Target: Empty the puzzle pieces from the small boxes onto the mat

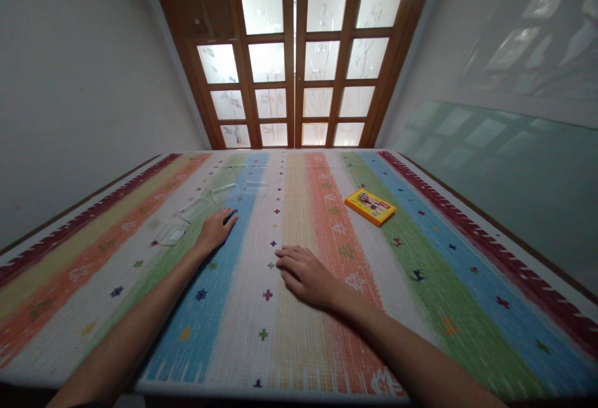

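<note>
- Left hand (215, 228) flat on bench (420, 283), covering small dark thing (unclear what); clear pieces (200, 208) at its 11 o'clock.
- Right hand (306, 276) empty, fingers spread; yellow box (370, 206) at 1 o'clock, untouched.

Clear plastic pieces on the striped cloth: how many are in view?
4, faint: one left of the left hand, one beyond it, two farther back. More may go unseen.

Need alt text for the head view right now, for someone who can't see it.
Both hands lie on a striped, colourful table cover: the left hand by clear plastic pieces, the right hand flat mid-table. A yellow box lies farther right.
</note>
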Demonstrator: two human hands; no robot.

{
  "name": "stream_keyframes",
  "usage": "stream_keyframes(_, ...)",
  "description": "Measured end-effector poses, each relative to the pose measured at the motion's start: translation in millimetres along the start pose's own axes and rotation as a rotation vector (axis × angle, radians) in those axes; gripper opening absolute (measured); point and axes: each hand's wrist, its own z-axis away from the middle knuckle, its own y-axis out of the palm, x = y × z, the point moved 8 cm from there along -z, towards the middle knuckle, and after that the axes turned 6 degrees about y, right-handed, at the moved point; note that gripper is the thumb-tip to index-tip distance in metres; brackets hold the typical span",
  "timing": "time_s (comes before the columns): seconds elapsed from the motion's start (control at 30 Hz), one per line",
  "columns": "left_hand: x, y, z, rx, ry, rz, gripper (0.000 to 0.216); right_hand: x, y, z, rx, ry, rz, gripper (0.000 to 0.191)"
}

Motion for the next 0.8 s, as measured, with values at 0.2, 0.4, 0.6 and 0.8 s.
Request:
stream_keyframes(0.2, 2.5, -5.5, 4.0, -0.060, -0.004, 0.036, 0.032, 0.3, 0.3, 0.1, 0.003, -0.001, 0.003, 0.024)
stream_keyframes(0.4, -2.0, -5.6, 2.5, -0.070, 0.017, 0.063, 0.035, 0.6, 0.3, 0.3, 0.000, -0.002, 0.005, 0.024)
stream_keyframes(0.6, -8.0, -0.9, -2.5, -0.021, 0.048, 0.106, 0.028, 1.2, 0.1, -0.4, 0.009, 0.001, -0.002, 0.024)
stream_keyframes(0.8, -4.7, -5.6, -5.0, -0.056, -0.003, 0.120, 0.023, 2.0, -1.0, -0.4, -0.003, -0.002, 0.004, 0.023)
